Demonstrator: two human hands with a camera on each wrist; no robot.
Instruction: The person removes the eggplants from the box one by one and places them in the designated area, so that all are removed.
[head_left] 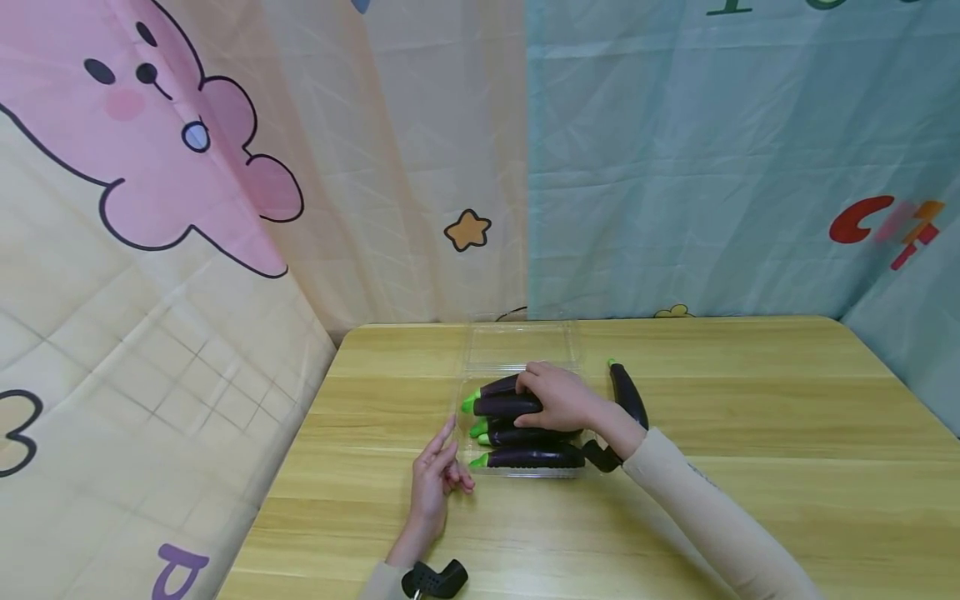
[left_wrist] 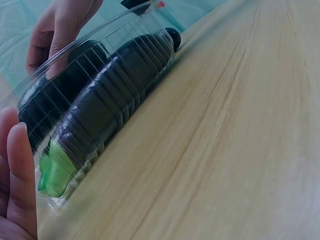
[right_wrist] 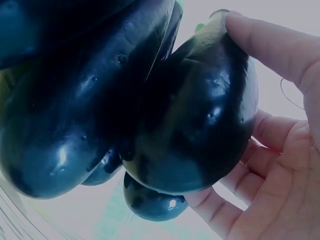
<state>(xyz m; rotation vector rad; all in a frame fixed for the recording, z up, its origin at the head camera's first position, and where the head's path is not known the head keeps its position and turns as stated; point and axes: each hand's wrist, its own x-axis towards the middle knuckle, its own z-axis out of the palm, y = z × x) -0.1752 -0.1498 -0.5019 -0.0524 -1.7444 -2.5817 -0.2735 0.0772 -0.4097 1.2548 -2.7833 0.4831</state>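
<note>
The curtain (head_left: 405,167) is the biggest thing; it hangs behind, beige at L & blue at R, w/ a pink bear print (head_left: 172,150) at upper L. Before it stands the worktop (head_left: 750,400), light wood. Approx. in the middle of the worktop is the box (head_left: 525,473), clear plastic, w/ its lid (head_left: 521,343) folded back toward the curtain.

R hand (head_left: 558,398) is above the box & grasps 1 eggplant (head_left: 506,406): thumb on one side, fingers on the other. This eggplant lies in the box, on top of others. L hand (head_left: 435,475) is just beside the L end of the box, holds nothing, index finger straight; whether it touches the box, I cannot tell.

Along the near wall of the box lies the front eggplant (head_left: 532,457), green cap to the L. Outside, on the worktop just R of the box, is the loose eggplant (head_left: 628,393), green tip toward the curtain. Smallest: 2 black wrist cams (head_left: 435,579), 1 per wrist.
</note>
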